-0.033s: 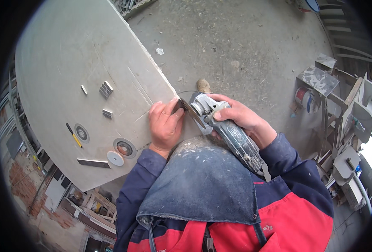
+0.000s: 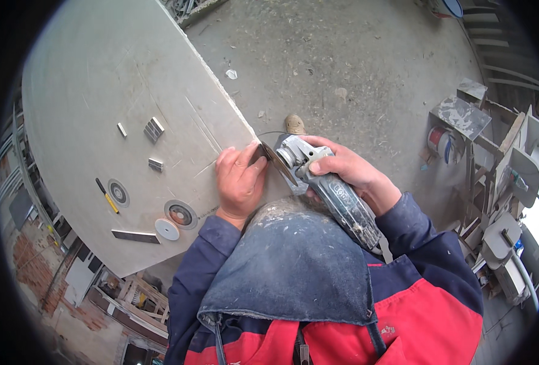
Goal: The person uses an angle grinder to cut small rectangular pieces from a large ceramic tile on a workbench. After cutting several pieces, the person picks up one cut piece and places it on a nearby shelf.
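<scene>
Dusty concrete floor (image 2: 306, 73) spreads behind our grey slab (image 2: 129, 73), whose rough edge runs down to a corner beside both our hands. Our right hand (image 2: 351, 167) grips a grinder (image 2: 336, 191), fingers wrapped around its body and thumb on top, at the slab's corner and above our blue apron (image 2: 294, 267). Its disc (image 2: 280, 163) stands tilted just beside our left hand (image 2: 240, 182), whose fingers bend over a small dark piece (image 2: 258, 154) at that corner; whether they pinch or merely press it, we cannot tell, nor whether disc and piece touch. Across our slab lie two dark discs (image 2: 181, 214), a pale disc (image 2: 167, 229) touching one of them, a slim yellow-and-black tool (image 2: 108, 198), a dark bar (image 2: 135, 236) and small blocks (image 2: 154, 129). Beyond the grinder, a tan shoe (image 2: 294, 124) shows; at right, a bucket (image 2: 441, 143) stands near stacked offcuts.
</scene>
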Motion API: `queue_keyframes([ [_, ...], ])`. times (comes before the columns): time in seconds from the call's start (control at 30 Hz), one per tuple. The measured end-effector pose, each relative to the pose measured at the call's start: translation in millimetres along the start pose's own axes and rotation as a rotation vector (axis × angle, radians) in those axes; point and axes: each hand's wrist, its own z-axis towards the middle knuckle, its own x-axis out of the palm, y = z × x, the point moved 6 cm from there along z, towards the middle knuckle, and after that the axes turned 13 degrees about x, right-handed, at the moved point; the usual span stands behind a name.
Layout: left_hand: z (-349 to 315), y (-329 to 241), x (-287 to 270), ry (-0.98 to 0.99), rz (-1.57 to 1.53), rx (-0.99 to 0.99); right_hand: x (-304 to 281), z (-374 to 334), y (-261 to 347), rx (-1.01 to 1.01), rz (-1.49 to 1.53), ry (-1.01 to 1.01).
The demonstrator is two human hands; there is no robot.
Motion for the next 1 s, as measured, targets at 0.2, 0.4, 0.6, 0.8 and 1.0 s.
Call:
queue_keyframes([
  [0.2, 1, 0, 0, 0.007, -0.017, 0.006, 2, 4, 6, -0.022, 0.028, 0.006],
  [0.4, 0, 1, 0, -0.004, -0.003, 0.012, 4, 1, 6, -0.027, -0.025, 0.003],
  [0.6, -7, 6, 3, -0.001, 0.017, 0.018, -12, 3, -17, 0.027, -0.01, 0.015],
  [0.8, -6, 8, 1, -0.025, 0.023, 0.015, -21, 2, -31, 0.063, -0.002, 0.001],
  [1.0, -21, 27, -12, 0.015, 0.179, -0.194, -37, -12, -32, -0.014, 0.114, -0.098],
])
